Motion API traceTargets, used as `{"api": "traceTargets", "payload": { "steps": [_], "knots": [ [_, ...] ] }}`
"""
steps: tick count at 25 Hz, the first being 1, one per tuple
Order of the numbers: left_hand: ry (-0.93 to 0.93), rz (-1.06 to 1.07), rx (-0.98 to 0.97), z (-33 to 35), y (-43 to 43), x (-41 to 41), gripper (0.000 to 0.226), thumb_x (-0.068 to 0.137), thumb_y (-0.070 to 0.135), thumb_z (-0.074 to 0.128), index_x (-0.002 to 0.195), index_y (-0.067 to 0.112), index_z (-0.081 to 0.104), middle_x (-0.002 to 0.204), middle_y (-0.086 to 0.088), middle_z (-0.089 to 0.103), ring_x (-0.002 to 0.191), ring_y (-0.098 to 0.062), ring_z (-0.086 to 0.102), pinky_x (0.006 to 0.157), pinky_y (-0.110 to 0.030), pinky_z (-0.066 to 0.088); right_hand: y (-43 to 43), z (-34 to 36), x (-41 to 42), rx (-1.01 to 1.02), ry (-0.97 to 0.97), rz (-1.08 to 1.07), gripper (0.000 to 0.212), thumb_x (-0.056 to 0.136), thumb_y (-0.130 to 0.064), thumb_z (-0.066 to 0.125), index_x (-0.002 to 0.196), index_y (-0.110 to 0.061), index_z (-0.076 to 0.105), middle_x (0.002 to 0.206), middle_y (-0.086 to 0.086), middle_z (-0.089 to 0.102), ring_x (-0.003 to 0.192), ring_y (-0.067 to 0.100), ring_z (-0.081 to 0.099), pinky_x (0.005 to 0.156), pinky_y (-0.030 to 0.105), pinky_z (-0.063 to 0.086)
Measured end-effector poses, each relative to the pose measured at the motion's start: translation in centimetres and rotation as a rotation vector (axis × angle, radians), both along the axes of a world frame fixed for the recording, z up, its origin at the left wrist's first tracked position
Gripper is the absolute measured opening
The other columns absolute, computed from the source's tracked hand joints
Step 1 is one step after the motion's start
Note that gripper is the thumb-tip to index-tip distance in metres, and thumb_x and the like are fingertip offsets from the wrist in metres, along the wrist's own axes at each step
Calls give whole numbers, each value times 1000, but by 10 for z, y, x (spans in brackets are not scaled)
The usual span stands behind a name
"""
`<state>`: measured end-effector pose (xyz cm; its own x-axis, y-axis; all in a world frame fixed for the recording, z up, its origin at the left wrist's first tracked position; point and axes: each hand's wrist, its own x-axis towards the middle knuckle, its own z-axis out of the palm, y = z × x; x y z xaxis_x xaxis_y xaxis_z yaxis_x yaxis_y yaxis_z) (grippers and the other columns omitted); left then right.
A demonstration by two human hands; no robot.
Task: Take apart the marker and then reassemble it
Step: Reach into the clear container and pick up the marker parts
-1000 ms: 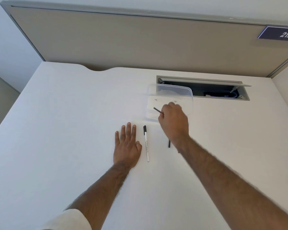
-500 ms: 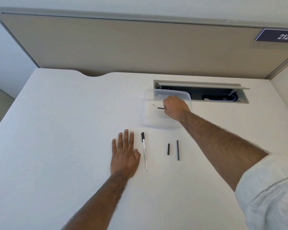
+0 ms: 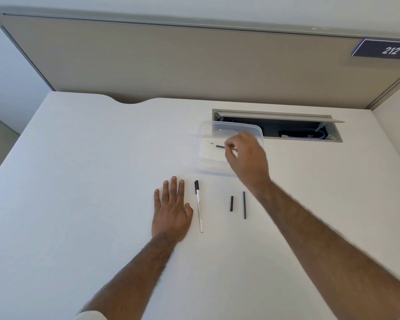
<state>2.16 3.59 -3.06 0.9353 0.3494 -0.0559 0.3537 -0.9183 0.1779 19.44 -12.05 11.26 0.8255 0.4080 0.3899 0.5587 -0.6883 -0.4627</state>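
A white marker body (image 3: 199, 207) with a black tip end lies on the white desk, just right of my left hand (image 3: 171, 210), which rests flat with fingers spread. Two black marker parts lie further right: a short piece (image 3: 231, 203) and a longer thin rod (image 3: 244, 205). My right hand (image 3: 246, 158) is over the clear plastic container (image 3: 206, 132), its fingertips pinched on a small dark marker piece (image 3: 219, 146) that sticks out to the left inside the container.
An open cable hatch (image 3: 333, 139) with cables inside sits in the desk behind the container. A beige partition (image 3: 194, 63) with a "212" sign (image 3: 388, 50) bounds the far edge. The desk has a curved notch (image 3: 129, 100) at the back left.
My right hand reached into the container with the small dark piece and now sits slightly back over it. The left hand stayed flat. The two black parts became uncovered.
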Motion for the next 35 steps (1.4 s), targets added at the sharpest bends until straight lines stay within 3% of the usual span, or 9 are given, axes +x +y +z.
{"api": "traceTargets", "payload": {
  "steps": [5,8,16,21,24,27,32,35],
  "knots": [
    [37,0,-9,5,-1,0,72,95,37,17,162,18,1,171,-5,-6,157,-25,-6,126,-50,-3,5,-55,-101,-245,413,-15,17,93,-28,59,97,-13,66,100,4,62,99,26,58,77,40,52],
    [67,-22,-5,8,0,-1,70,97,36,16,162,17,-1,170,-6,-9,156,-26,-9,126,-50,-5,13,-75,-130,-322,524,-63,27,95,-38,56,101,-13,64,103,3,61,103,24,57,78,38,52],
    [39,-94,-106,17,7,-13,63,107,40,28,162,16,9,170,-4,-5,157,-22,-7,127,-44,-3,20,-83,-139,-335,556,-175,29,94,-39,57,104,-12,62,106,5,62,103,26,59,77,36,51],
    [-54,-171,-191,34,10,-15,54,104,33,49,154,15,39,166,-2,28,152,-20,26,123,-36,19,18,-82,-141,-267,559,-194,20,94,-29,56,99,-11,64,102,4,63,99,25,60,77,37,53],
    [-134,-366,-134,44,4,-13,46,97,22,65,142,14,57,151,-3,53,140,-23,47,114,-39,36,14,-82,-141,-261,502,-137,17,93,-28,58,96,-12,64,100,3,62,99,23,58,75,36,52],
    [-206,-477,-96,50,0,-10,34,89,13,74,123,16,72,121,2,73,120,-24,64,103,-39,45,6,-80,-140,-257,433,-49,15,92,-29,61,92,-14,63,96,0,61,98,20,57,70,35,49],
    [-182,-493,-172,60,-4,-8,17,97,17,64,108,23,76,94,6,74,90,-20,66,91,-33,49,-16,-74,-133,-241,350,120,16,92,-30,62,91,-14,63,93,-3,60,93,18,55,64,31,47],
    [-154,-397,-236,64,-8,-10,17,100,21,59,108,23,74,96,6,71,87,-20,62,78,-29,45,-34,-69,-124,-21,356,-13,23,97,-31,60,84,-12,64,87,0,61,86,20,56,71,36,49]
  ]
}}
